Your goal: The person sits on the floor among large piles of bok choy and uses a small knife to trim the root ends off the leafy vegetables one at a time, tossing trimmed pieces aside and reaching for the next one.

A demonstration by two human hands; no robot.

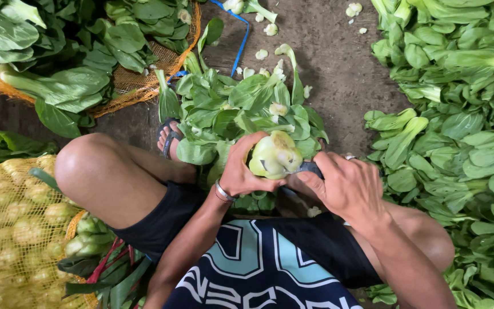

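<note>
My left hand (pixel 242 167) grips a head of bok choy (pixel 274 154) by its pale green base, held up above my lap. My right hand (pixel 347 186) is closed around a dark-handled knife (pixel 310 168) whose blade end meets the cut base of the vegetable; most of the blade is hidden. A metal bangle (pixel 223 191) circles my left wrist. A pile of loose green leaves (pixel 241 109) lies on the ground just beyond my hands, between my knees.
A large heap of bok choy (pixel 458 126) covers the right side. An orange net with more greens (pixel 87 63) lies top left; a yellow mesh sack of trimmed heads (pixel 12 229) is bottom left. Cut stem bits (pixel 262 54) and blue string (pixel 238 40) lie on the dirt floor.
</note>
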